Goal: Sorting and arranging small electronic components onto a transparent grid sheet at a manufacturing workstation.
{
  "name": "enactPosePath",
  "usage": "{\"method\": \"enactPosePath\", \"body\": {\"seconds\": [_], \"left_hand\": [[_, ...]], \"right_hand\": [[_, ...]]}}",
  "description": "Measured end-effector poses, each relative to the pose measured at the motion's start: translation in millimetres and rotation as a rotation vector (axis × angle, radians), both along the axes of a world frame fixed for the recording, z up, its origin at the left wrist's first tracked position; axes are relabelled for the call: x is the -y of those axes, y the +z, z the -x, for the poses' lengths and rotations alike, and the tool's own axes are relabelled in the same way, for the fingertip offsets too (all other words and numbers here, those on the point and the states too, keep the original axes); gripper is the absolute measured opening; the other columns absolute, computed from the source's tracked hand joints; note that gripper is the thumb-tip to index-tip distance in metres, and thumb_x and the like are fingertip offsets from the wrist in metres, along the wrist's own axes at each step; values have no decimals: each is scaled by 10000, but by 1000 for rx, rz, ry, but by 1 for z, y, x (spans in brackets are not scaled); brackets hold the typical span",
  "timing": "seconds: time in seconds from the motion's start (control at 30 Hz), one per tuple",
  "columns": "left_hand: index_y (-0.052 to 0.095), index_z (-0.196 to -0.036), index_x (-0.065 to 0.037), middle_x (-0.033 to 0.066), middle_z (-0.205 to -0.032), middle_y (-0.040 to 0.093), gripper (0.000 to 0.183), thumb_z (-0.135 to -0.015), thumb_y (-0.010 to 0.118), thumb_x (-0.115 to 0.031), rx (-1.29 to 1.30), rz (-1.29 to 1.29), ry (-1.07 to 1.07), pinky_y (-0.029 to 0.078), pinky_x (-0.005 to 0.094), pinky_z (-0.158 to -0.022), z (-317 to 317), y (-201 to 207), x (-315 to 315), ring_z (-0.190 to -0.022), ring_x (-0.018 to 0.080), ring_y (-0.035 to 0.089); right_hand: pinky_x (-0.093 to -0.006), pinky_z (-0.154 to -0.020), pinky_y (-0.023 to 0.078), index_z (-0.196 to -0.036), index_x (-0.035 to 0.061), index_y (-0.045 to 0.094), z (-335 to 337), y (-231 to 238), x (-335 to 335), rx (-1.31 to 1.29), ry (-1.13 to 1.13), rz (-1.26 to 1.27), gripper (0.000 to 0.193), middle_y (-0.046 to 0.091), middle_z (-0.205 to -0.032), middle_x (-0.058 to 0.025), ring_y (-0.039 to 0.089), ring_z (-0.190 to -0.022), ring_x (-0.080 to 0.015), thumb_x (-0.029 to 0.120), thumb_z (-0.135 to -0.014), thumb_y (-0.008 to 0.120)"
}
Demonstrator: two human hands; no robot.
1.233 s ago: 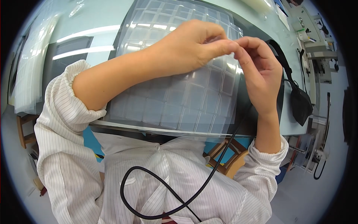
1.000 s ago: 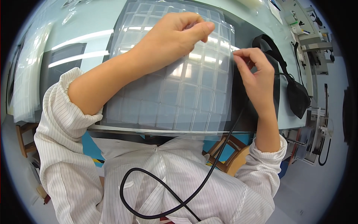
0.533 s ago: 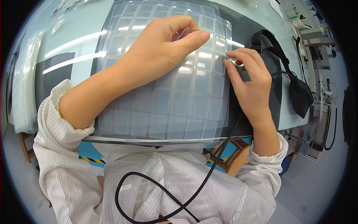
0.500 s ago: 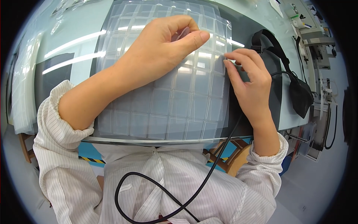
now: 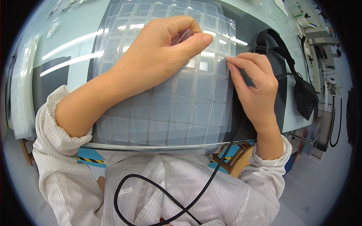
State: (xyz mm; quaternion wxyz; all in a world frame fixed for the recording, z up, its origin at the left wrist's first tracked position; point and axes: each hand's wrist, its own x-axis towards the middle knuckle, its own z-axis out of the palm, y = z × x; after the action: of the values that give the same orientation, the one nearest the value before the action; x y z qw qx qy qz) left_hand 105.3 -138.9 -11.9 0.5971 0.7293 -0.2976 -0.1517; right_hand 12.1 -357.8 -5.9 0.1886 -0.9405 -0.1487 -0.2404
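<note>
A clear plastic tray (image 5: 183, 109) with a grid of shallow rectangular pockets lies before me, and thin transparent pieces show in several pockets. Above its upper middle, my left hand (image 5: 162, 52) is curled closed around clear, slightly pinkish thin sheets (image 5: 184, 37), whose edges show between thumb and index finger. My right hand (image 5: 258, 81) is at the tray's right side, thumb and index finger brought together in a pinch over the pockets of the right column. Whatever lies between those fingertips is too small and clear to make out.
Beneath the tray is a dark mat (image 5: 277, 90) on a glass-topped table. A black strap (image 5: 279, 47) and a black pouch (image 5: 304, 96) with a cable lie at the right. Stacked clear trays (image 5: 24, 90) stand at the far left. A black cable (image 5: 211, 177) hangs across my lap.
My right hand has shifted slightly down and to the right, its fingertips still pinched by the tray's right side. The left hand keeps its grip almost unmoved. The view has shifted slightly.
</note>
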Motion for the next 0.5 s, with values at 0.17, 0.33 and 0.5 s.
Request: {"method": "enactPosePath", "body": {"seconds": [0.17,0.33,0.5], "left_hand": [[633,-864,-81,-67,-633,478,288,-1006,630,-332,7,-16,-9,337,203,-549,0,1,0,-590,18,436],[636,-869,-79,-67,-636,477,292,-1004,632,-338,18,-31,-11,338,206,-546,0,1,-2,-590,18,433],[637,-871,-80,-67,-638,476,299,-1002,633,-349,2,-15,-17,330,208,-542,1,1,-1,-591,17,429]], "right_hand": [[-300,-753,509,-937,7,736,0,-2,-1,46,28,35,158,684,-914,-80,642,-834,-213,-42,-789,759],[-284,-710,496,-914,1,709,-1,0,-1,-53,-10,-76,113,669,-886,-64,630,-807,-174,-27,-812,750],[-278,-700,489,-904,-1,680,-5,-4,-1,-40,-15,-131,87,660,-888,-64,614,-790,-161,-18,-835,729]]}}
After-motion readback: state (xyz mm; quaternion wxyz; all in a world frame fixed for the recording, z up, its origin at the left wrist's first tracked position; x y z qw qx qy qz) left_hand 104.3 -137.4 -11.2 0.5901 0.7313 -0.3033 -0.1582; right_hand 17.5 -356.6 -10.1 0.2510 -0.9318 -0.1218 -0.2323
